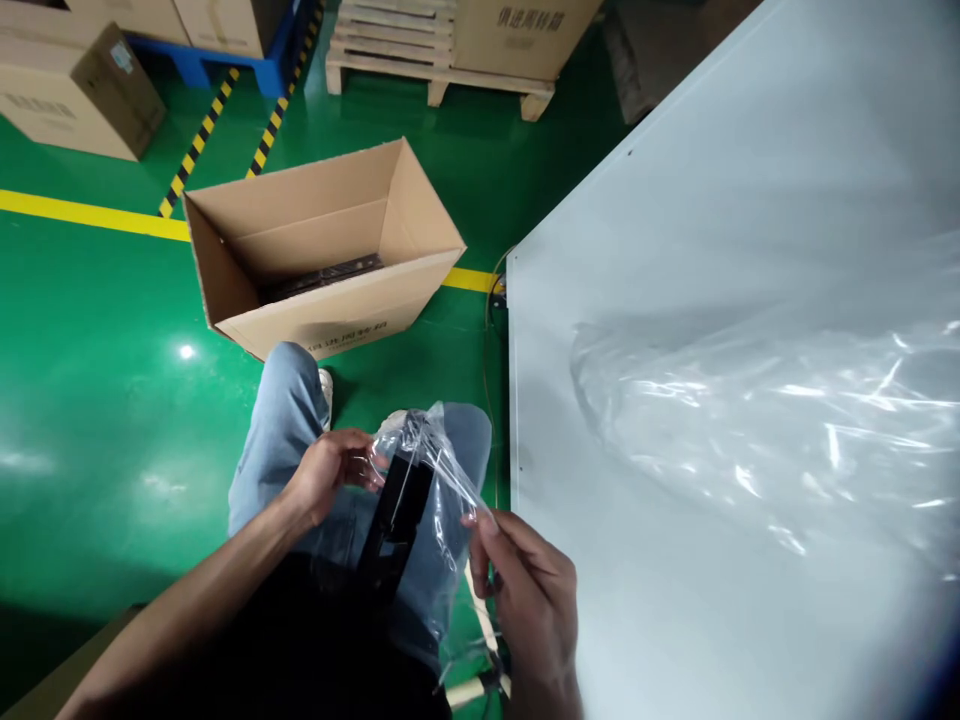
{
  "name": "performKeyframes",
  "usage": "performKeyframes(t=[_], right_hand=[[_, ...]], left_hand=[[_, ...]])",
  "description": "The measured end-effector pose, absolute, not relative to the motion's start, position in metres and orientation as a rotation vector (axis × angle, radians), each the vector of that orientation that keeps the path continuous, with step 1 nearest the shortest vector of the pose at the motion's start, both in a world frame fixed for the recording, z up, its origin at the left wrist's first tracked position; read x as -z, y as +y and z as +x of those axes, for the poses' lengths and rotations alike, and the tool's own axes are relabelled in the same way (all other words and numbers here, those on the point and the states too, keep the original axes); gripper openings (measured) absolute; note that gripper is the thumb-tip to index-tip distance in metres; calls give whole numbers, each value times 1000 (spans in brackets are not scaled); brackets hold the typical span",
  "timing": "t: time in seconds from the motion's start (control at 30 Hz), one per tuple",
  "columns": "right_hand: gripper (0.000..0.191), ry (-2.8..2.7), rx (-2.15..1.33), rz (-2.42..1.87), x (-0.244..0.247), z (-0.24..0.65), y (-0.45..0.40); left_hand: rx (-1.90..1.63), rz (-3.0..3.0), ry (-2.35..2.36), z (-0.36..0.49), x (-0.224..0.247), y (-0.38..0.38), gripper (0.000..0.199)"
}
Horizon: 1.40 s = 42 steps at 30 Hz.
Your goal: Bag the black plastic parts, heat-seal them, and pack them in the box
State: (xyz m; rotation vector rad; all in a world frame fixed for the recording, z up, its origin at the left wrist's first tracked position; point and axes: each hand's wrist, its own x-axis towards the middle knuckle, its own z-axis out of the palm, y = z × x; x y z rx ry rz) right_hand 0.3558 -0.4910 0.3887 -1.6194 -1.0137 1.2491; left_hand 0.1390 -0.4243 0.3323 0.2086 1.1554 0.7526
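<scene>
A black part (pixel 397 510) lies tilted over my lap, with a clear plastic bag (pixel 448 500) around its upper end. My left hand (pixel 339 470) has its fingers curled on the bag's left side, close to the black part's upper end. The bag's right edge is pinched between the thumb and fingers of my right hand (pixel 517 570), pulled out to the right of the part. The lower end of the part merges with my dark clothing.
An open cardboard box (pixel 337 310) with dark items inside stands on the green floor beyond my knees. At right, a white table (pixel 555 420) holds a large sheet of clear plastic (pixel 750 400). Farther back are pallets with boxes.
</scene>
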Motion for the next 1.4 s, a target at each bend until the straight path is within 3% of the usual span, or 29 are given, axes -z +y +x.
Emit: performKeyframes(t=[0.43, 0.6, 0.73, 0.97, 1.2, 1.4], right_hand=[[44, -794, -1320, -1614, -384, 365, -489], [46, -926, -1293, -1649, -390, 362, -481], [50, -1015, -1365, -1695, -389, 358, -481], [50, -1106, -1132, -1802, -379, 377, -482], [58, -696, -1243, -1832, -392, 381, -462], [48, -802, -1236, -1692, -375, 394, -458]], left_hand=[[-675, 127, 1033, 133, -324, -423, 33], [-710, 267, 773, 127, -328, -428, 53], [-731, 443, 876, 142, -327, -435, 70], [-779, 350, 1075, 153, -324, -431, 48], [-777, 313, 1097, 137, -340, -423, 56], [-772, 368, 1163, 130, -352, -417, 59]])
